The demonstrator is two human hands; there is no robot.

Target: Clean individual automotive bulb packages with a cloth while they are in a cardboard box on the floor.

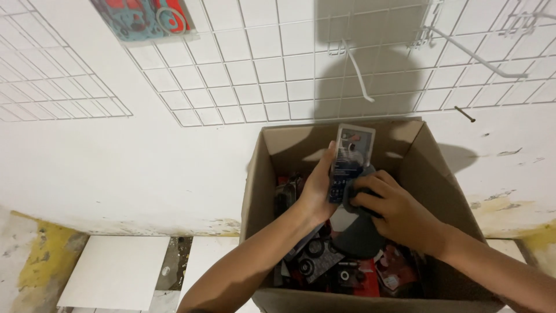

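While I look down from the head camera, I see both hands over an open box. My left hand is closed on a flat pack and holds it up by its left edge. The pack is a long card, light at the top and dark blue lower down, and it stands almost upright above the box. My right hand is closed too. Its fingers curl around a dark grey round thing and press against the low end of the pack. I cannot tell what the grey thing is.

The box is brown cardboard with its flaps open. It sits against a white wall. Inside lie more packs, red and black, in a loose pile under my hands.

On the wall hangs a white wire grid with hooks on it. One more pack hangs at the top left. White tiles lie on the floor beside the box.
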